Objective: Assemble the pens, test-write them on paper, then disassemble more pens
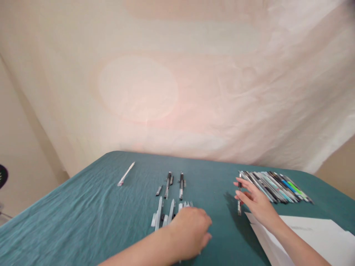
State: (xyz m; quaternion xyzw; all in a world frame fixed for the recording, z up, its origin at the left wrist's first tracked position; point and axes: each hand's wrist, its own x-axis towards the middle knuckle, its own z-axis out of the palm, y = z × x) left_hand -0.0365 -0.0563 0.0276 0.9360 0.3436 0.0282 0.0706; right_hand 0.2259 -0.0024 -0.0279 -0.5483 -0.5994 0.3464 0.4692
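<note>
My right hand (pixel 253 201) is closed around a dark pen (pixel 239 201), holding it almost upright just left of a row of several pens (pixel 274 186) that lie side by side on the teal cloth. My left hand (pixel 191 231) rests palm down over the near end of a group of clear pen barrels (pixel 163 212), with its fingers curled and their tips hidden. Two dark pens (pixel 174 184) and a short dark cap (pixel 159 190) lie just beyond that group. A single white pen (pixel 126 173) lies apart at the far left.
A table covered with teal cloth (pixel 83 214) fills the lower view. White paper sheets (pixel 310 236) lie at the near right under my right forearm. A pale draped sheet (pixel 177 81) hangs behind the table. A dark round object (pixel 2 176) shows at the left edge.
</note>
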